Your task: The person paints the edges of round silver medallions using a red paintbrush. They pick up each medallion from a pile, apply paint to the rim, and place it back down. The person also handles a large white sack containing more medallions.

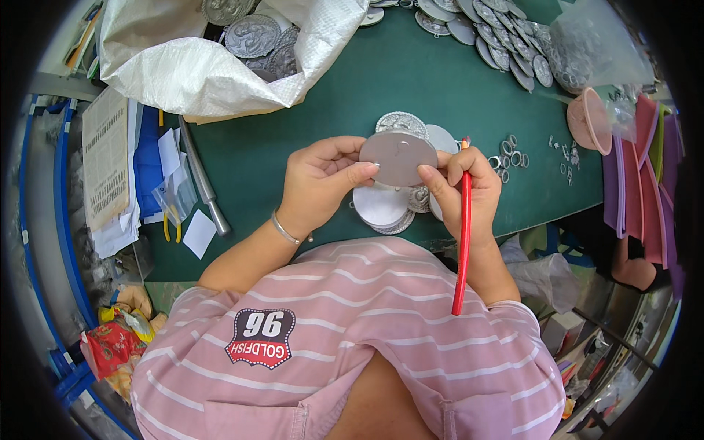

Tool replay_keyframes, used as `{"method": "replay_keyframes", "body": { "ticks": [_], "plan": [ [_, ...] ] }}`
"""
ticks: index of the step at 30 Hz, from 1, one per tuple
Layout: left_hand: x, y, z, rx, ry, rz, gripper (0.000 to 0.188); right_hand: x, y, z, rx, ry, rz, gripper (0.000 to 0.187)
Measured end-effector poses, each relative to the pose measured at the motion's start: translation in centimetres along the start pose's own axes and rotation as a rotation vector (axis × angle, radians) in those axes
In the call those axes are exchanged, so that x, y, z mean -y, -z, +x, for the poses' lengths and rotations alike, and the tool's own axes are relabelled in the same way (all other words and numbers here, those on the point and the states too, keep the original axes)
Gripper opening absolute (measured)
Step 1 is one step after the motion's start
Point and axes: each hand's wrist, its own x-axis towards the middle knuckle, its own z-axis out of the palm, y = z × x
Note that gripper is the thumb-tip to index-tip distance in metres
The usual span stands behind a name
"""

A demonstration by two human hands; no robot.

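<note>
Seemingly inspected mid-frame, a gray disc point(400, 165) is finger-pinched by left hand point(317, 182) and right hand point(475, 196), the latter clasping a red stick point(463, 246); steadiness needed next.

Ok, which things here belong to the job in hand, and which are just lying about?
Likely part of the job:
grey disc, held between left hand and right hand
red stick, also in the right hand
stacked discs beneath

Seemingly just lying about:
tapered metal rod
white paper slip
pink cup

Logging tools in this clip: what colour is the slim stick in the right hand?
The slim stick is mostly red; best seen in the head view.
</note>
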Motion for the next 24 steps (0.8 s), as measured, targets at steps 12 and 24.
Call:
{"method": "replay_keyframes", "body": {
  "ticks": [12,24],
  "plan": [
    [-0.1,0.0,-0.4,0.007,-0.34,0.323,0.019,-0.5,0.4,0.3,0.089,-0.021,-0.029,0.026],
    [0.7,0.2,-0.4,-0.009,-0.366,0.304,0.021,-0.5,0.2,1.2,0.175,0.345,-0.099,0.031]
  ]
}}
